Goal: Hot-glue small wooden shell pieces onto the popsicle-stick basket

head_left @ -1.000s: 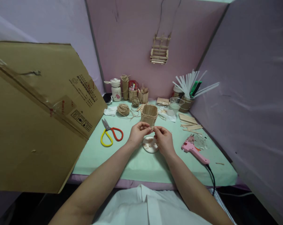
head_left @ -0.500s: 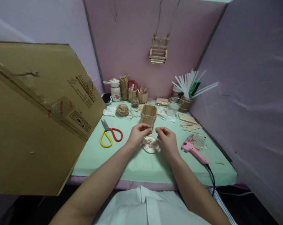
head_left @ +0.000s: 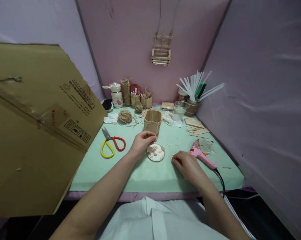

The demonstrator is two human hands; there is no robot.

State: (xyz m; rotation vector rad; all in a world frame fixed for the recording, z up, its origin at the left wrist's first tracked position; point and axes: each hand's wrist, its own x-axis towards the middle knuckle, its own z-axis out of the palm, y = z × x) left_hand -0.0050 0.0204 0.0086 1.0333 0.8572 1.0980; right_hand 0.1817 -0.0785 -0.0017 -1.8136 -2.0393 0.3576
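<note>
My left hand [head_left: 142, 142] hovers just left of a small round dish [head_left: 155, 153] of shell-like bits, its fingers pinched on something too small to name. Behind it stands a little basket of wooden sticks [head_left: 152, 121]. My right hand [head_left: 186, 164] rests low on the green table cover [head_left: 150, 173], right of the dish, fingers curled with their tips on the cover. The pink glue gun [head_left: 202, 158] lies just beyond that hand, apart from it.
Yellow-and-red scissors [head_left: 111, 145] lie at the left. A large cardboard box flap [head_left: 38, 126] overhangs the table's left side. Twine balls [head_left: 125, 116], jars, a plastic cup [head_left: 179, 109], flat wooden sticks [head_left: 195, 126] and a pot of white straws [head_left: 194, 90] line the back.
My two hands were together above the dish; the right one has dropped down and to the right onto the cover near the glue gun. The left stays pinched by the basket.
</note>
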